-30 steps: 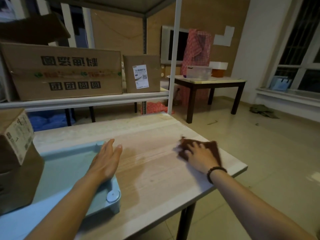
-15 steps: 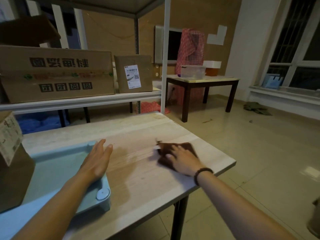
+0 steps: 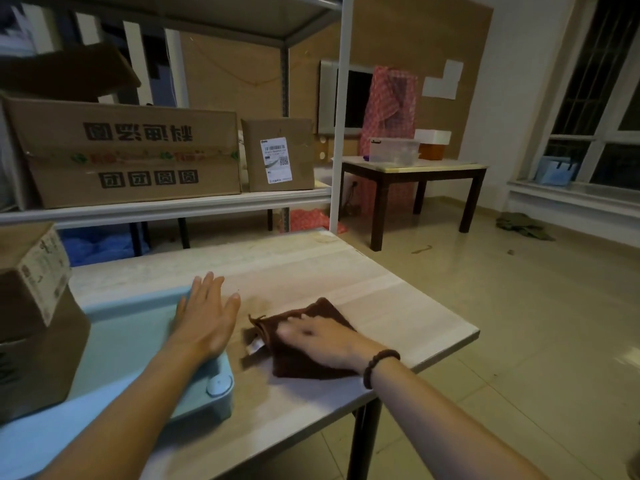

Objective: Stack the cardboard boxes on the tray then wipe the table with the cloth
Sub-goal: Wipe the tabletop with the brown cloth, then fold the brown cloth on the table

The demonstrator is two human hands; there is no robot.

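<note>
**Right hand flat on the cloth, left hand steadying the tray**

Your left hand [image 3: 204, 318] lies open and flat, fingers spread, with the palm over the right rim of the pale blue tray [image 3: 138, 327] and the fingertips reaching past it onto the wooden table [image 3: 388, 299]. It grips nothing; it only presses down. Your right hand [image 3: 325, 341] is also spread open, palm down on the dark brown cloth [image 3: 311, 367], pinning it to the table top rather than clutching it. The fingers look slightly blurred. A bead bracelet [image 3: 379, 363] circles that wrist.

In the head view, the cloth lies rumpled on the table just right of the tray's near corner, with a small white tag [image 3: 255, 347] sticking out at its left edge. It sits close to your left hand without touching it. The tray rests on the left part of the table, and a cardboard box [image 3: 38, 323] with a printed label on its upper face stands in the tray at the far left, partly cut off by the frame edge; you cannot tell whether it is one box or a stack.

Behind the table, a metal shelf [image 3: 166, 206] carries a large printed carton [image 3: 128, 150] and a smaller labelled box [image 3: 278, 154] just beside it. Further back stands a dark-legged side table [image 3: 415, 166] holding a clear plastic container [image 3: 394, 150].
</note>
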